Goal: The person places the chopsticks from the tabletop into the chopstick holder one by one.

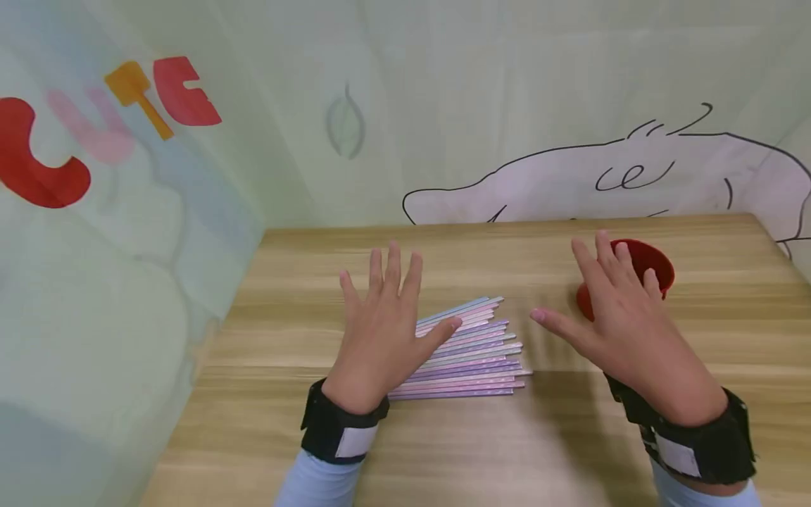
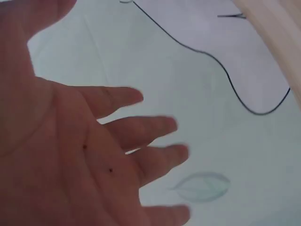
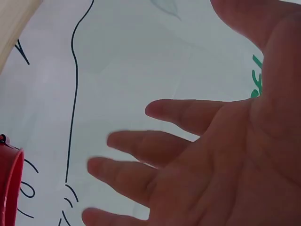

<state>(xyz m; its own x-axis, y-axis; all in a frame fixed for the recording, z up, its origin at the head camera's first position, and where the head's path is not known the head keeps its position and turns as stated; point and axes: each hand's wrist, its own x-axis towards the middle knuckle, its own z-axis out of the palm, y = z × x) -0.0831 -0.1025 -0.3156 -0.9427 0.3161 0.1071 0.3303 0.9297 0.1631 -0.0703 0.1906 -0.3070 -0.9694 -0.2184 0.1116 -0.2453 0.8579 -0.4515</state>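
So the person's left hand (image 1: 383,338) was spread wide, palm empty, near the pastel sticks (image 1: 475,352), fanned flat on the table (image 1: 285,331), probably so none got buried. Right hand (image 1: 624,327), also spread, hung by the red bucket (image 1: 646,255).

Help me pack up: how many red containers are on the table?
1. The red container is toward the far right of the table, partly hidden behind the right hand. No second one shows, though a small one could be hidden.
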